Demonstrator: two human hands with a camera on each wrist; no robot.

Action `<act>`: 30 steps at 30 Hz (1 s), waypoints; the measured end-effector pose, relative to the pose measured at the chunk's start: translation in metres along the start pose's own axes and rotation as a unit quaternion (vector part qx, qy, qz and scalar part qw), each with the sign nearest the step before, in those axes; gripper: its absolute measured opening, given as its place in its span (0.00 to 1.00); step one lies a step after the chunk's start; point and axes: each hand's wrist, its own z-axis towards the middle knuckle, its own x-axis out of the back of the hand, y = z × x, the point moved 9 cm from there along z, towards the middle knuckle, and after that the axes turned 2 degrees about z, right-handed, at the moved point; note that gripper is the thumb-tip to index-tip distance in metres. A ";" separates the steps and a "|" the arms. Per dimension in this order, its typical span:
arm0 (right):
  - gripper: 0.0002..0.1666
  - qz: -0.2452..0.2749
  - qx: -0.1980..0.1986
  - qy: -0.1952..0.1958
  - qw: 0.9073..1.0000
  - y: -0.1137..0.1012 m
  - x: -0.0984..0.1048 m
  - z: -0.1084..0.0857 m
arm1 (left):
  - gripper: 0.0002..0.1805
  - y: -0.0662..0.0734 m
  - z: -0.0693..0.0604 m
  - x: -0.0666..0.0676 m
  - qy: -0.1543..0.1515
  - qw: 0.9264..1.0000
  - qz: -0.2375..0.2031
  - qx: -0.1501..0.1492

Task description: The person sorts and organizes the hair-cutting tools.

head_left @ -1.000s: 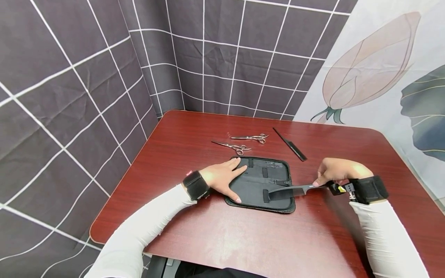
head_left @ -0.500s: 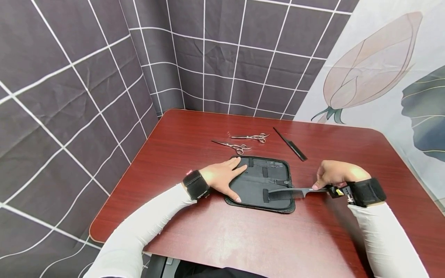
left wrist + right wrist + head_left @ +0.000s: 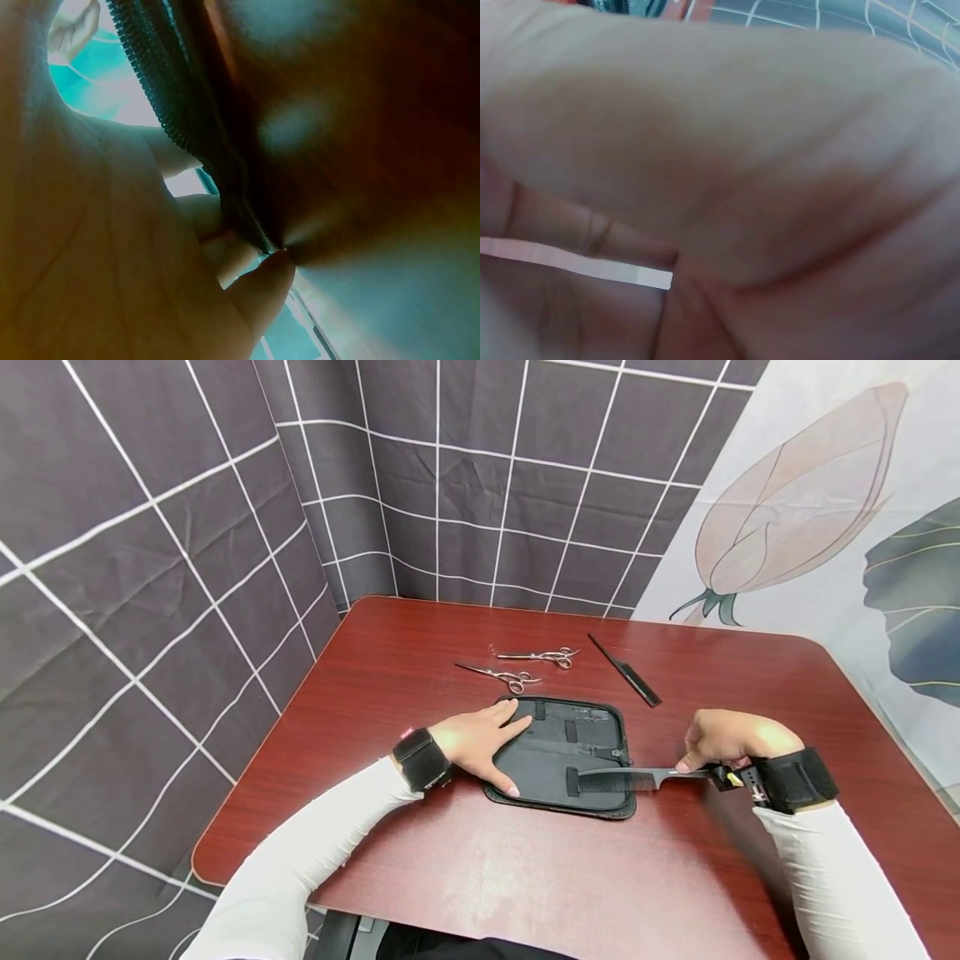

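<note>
A black zip case lies spread on the table, its lining marked by several small loops. My left hand rests on its left side with fingers spread; the left wrist view has the zipper edge beside the fingers. A comb lies across the case's lower right part, its toothed end at a black loop. Whether the tip sits under that loop is too small to tell. At the case's right, my right hand pinches the comb's handle with curled fingers. The palm fills the right wrist view.
Behind the case lie two pairs of scissors, the nearer scissors and the farther scissors. A black comb lies slanted at the back right. Grey gridded cloth hangs beyond the red-brown table.
The comb has turned slightly in my right hand, and its teeth now show clearly. My right hand has lowered a little. The left hand stays in place on the case.
</note>
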 end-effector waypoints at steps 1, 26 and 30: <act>0.18 -0.002 0.002 0.000 1.000 -0.001 0.000 0.000 | 0.67 0.000 0.000 0.000 0.000 1.000 0.000 0.000; 0.26 -0.015 0.026 -0.025 0.999 -0.009 -0.010 0.002 | 0.66 0.001 -0.002 0.001 0.002 1.000 -0.009 0.001; 0.26 -0.013 0.030 -0.032 0.999 -0.011 -0.012 0.003 | 0.66 0.001 -0.002 0.001 0.002 1.000 -0.008 0.000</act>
